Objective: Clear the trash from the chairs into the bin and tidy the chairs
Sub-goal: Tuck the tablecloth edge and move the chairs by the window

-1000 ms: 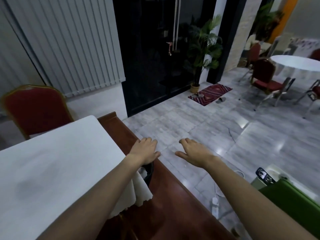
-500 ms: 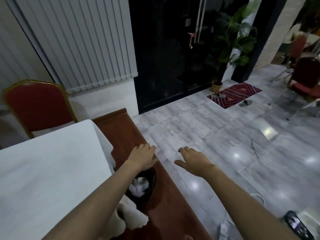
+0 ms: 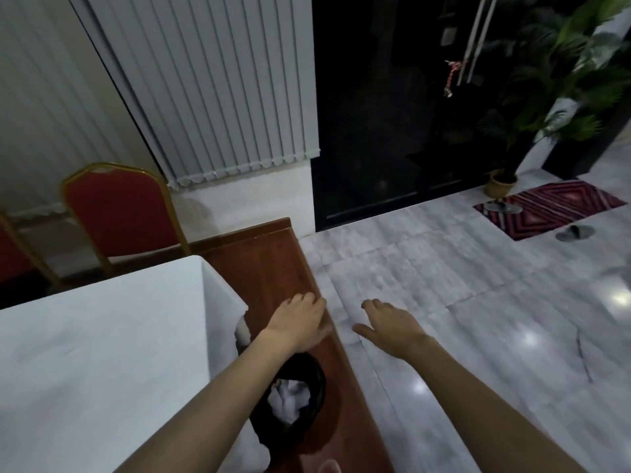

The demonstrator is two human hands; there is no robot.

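Observation:
A black bin (image 3: pixel 316 387) stands on the brown wooden floor strip beside the table, with crumpled white paper (image 3: pixel 290 399) inside it. My left hand (image 3: pixel 297 322) hovers palm down just beyond the bin, fingers apart and holding nothing. My right hand (image 3: pixel 389 326) is stretched out over the grey tiles to the right, also flat and holding nothing. A red chair with a gold frame (image 3: pixel 119 213) stands behind the table at the wall; its seat is hidden. The edge of a second red chair (image 3: pixel 13 254) shows at the far left.
A table with a white cloth (image 3: pixel 95 353) fills the lower left. Grey vertical blinds (image 3: pixel 218 87) and a dark glass door (image 3: pixel 392 124) are ahead. A potted plant (image 3: pixel 502 180), a red patterned mat (image 3: pixel 549 206) and slippers (image 3: pixel 575 232) lie at the right.
The view has swung left and down, so the bin with the paper is now in plain sight under my left forearm. Both hands stay flat and empty.

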